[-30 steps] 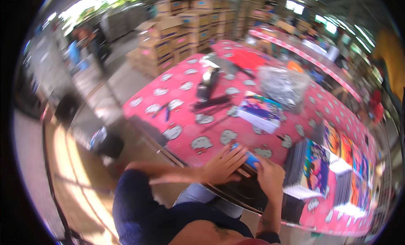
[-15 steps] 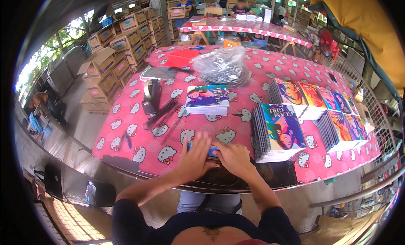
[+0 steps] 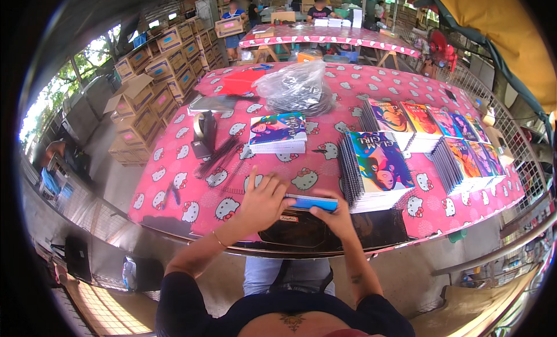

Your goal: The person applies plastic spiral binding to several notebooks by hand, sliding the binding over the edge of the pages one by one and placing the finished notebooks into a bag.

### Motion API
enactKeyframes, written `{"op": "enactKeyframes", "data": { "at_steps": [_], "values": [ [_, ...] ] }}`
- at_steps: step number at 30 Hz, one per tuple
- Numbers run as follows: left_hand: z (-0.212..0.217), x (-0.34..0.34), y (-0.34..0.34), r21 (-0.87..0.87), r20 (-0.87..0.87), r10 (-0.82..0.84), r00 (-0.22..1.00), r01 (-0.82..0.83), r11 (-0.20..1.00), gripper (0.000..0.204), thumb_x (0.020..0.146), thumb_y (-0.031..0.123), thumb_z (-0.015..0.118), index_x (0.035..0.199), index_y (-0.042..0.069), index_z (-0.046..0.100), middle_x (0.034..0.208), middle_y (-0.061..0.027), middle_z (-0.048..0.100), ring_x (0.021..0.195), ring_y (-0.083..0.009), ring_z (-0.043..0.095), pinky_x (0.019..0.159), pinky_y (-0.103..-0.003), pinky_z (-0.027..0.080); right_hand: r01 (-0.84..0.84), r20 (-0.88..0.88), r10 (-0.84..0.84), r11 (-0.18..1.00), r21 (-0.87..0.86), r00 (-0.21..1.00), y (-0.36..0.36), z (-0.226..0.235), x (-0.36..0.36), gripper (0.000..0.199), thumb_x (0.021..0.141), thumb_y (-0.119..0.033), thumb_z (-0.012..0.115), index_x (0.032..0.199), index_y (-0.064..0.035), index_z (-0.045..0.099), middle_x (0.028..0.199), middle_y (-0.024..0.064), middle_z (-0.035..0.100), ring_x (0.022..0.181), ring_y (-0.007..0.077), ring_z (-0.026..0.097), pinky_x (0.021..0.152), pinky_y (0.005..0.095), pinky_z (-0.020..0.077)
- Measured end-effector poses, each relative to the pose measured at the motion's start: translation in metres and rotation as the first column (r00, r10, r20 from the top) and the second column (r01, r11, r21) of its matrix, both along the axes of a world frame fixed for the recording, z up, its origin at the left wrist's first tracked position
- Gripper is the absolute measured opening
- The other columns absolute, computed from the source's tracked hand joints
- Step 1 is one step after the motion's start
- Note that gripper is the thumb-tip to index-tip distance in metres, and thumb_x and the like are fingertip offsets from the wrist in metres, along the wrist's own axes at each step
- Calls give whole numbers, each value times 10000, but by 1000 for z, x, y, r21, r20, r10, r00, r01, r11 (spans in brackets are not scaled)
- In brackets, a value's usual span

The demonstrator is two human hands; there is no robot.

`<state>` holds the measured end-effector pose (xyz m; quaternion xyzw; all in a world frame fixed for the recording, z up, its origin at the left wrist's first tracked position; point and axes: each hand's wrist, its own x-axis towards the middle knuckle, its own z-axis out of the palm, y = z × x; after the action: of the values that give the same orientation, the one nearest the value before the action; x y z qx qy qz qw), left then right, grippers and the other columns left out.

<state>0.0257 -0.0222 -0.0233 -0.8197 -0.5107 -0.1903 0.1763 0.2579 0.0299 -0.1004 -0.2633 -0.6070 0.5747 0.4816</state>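
Note:
At the table's front edge I hold a small notebook [image 3: 316,203] edge-on, its blue cover and white page edges showing. My right hand [image 3: 336,216] is closed around its right end, the thumb along the cover. The fingers of my left hand [image 3: 262,200] are bent at its left end. A thin dark spiral coil [image 3: 233,191] lies just left of that hand; whether it touches the notebook is hidden. Beneath the hands is a dark board [image 3: 296,234]. Beyond them stands a stack of colourful notebooks [image 3: 277,131], and loose black coils [image 3: 220,158] lie to its left.
A black tape dispenser [image 3: 203,135] and a small hand tool [image 3: 173,193] are at left. Farther back sit a clear plastic bag [image 3: 296,87] and red sheets [image 3: 241,82]. Spiral-bound notebooks [image 3: 380,169] are stacked at right. A person [image 3: 232,18] carries a carton beyond.
My hands have moved apart, the right one slightly to the right, uncovering more of the blue notebook. The view has shifted a little, and the person with the carton shows more fully.

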Motion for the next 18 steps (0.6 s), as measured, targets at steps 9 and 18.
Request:
{"op": "enactKeyframes", "data": {
  "at_steps": [9, 18],
  "values": [
    [-14, 12, -12, 38, 58, 193, 979, -195, 980, 900, 877, 516, 662, 1492, -75, 372, 1583, -296, 316, 1496, -437, 280, 1164, -668, 208, 131, -33, -129, 989, 70, 991, -18, 2, -25, 214, 892, -70, 785, 1075, 22, 724, 977, 61, 750, 893, 99, 668, 835, 270, 535],
    [-11, 22, -14, -59, 17, 75, 997, -74, 996, 931, 857, 544, 648, 1493, -77, 369, 1588, -298, 313, 1502, -451, 267, 1182, -663, 170, 173, 10, -173, 983, 57, 985, -21, -4, -28, 191, 885, -81, 790, 1042, 9, 729, 915, 31, 735, 826, 63, 632, 753, 245, 517]
  ]
}}
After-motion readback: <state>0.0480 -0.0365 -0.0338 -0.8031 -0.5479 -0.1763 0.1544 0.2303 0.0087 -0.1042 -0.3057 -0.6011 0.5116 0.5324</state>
